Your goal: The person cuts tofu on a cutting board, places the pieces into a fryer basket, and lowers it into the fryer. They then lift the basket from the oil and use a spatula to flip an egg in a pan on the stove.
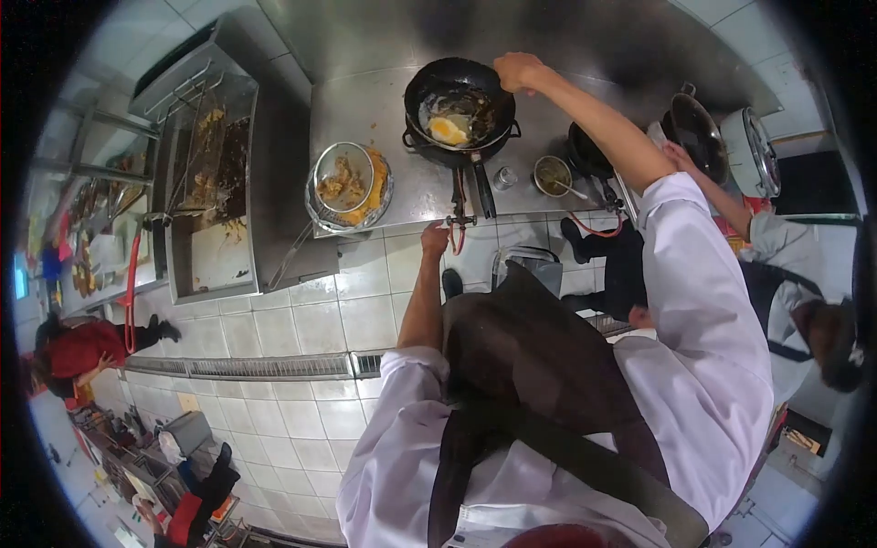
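Observation:
A black frying pan (422,84) with a dark handle pointing toward me sits over the burner, tilted a little. Inside it lies a fried egg (449,129) with a yellow yolk and spread white. My right hand (518,72) is closed just beyond the pan's right rim; whatever it may hold is hidden. Below the counter's front edge, my left hand (436,239) has its fingers closed at a gas valve (462,220) with a red hose. Left of the pan, a wire strainer (343,148) with fried pieces rests over a foil-lined bowl (385,203).
A small shaker (504,178) and a pot with a spoon (553,175) stand right of the pan. A deep fryer (265,173) is at left. A co-worker's arm (722,196) reaches in from the right near more pans. Other people are at far left.

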Demonstrator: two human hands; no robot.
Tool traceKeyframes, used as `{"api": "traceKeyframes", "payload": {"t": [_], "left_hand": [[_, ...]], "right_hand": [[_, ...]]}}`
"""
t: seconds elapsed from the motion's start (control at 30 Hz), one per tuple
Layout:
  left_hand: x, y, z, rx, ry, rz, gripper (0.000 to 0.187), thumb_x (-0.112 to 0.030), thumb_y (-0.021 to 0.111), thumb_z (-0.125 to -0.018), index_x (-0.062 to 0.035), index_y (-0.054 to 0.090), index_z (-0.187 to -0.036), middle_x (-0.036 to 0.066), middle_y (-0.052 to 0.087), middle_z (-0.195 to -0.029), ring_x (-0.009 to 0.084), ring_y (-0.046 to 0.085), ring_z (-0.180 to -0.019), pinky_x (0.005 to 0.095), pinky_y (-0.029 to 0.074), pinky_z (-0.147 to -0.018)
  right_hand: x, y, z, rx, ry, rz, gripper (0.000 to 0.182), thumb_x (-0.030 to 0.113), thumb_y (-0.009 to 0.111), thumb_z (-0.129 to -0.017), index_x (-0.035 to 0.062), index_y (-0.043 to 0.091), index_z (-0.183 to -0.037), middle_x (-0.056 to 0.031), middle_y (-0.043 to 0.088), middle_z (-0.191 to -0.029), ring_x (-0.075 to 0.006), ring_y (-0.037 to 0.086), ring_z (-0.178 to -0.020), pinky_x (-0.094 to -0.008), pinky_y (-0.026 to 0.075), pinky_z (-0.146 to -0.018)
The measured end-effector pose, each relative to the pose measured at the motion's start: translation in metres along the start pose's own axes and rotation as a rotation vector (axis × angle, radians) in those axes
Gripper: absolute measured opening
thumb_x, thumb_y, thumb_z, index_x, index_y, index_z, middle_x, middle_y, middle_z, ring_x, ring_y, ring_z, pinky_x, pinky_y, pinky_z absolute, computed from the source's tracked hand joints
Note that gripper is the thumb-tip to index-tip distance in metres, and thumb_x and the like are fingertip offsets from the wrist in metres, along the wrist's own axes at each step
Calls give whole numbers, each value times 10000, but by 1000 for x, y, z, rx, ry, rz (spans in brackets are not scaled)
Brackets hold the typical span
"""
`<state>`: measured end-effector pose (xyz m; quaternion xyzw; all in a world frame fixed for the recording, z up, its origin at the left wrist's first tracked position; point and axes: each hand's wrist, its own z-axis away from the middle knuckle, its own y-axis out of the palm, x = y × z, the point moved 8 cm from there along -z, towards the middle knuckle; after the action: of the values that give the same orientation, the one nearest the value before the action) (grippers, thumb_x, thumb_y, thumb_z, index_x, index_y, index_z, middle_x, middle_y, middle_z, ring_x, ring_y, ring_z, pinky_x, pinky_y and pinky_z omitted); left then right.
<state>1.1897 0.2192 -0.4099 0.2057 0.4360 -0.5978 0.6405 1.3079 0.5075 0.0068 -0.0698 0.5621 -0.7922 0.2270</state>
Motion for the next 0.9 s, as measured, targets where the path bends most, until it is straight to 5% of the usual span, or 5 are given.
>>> {"api": "traceKeyframes", "payload": {"t": [0.17,0.27,0.3,0.4,0.9], "left_hand": [[33,34,-46,-15,99,-39,306,-259,664,-710,-130,672,-988,175,662,-879,281,644,-852,361,505,-758],[44,23,-32,-31,78,3,341,-74,580,-787,-29,544,-1123,76,641,-780,119,584,-575,266,454,-405],[42,20,-12,87,-84,372,306,-116,549,-809,-28,557,-1102,96,633,-860,162,595,-613,305,453,-424],[63,-6,20,39,-259,581,288,-114,597,-737,-89,639,-1020,82,630,-719,163,601,-510,305,461,-394],[148,-132,149,-255,-558,603,267,-161,554,-813,-82,594,-1065,75,619,-830,183,594,-627,287,387,-457]], "right_hand": [[6,6,3,59,-60,-1,146,18,513,-735,-83,617,-713,-200,627,-677,-272,627,-529,-369,507,-447],[4,14,1,80,-93,-144,181,40,502,-734,-97,599,-669,-217,612,-634,-283,629,-521,-374,506,-456],[1,15,1,76,-107,-255,193,43,501,-730,-97,594,-635,-217,598,-588,-289,627,-515,-377,503,-462],[-7,17,-1,49,-124,-301,196,39,500,-718,-100,591,-612,-223,597,-587,-304,626,-515,-395,507,-490],[37,-24,-3,28,2,159,122,-35,542,-673,-58,658,-706,-184,637,-665,-260,647,-582,-397,501,-471]]}}
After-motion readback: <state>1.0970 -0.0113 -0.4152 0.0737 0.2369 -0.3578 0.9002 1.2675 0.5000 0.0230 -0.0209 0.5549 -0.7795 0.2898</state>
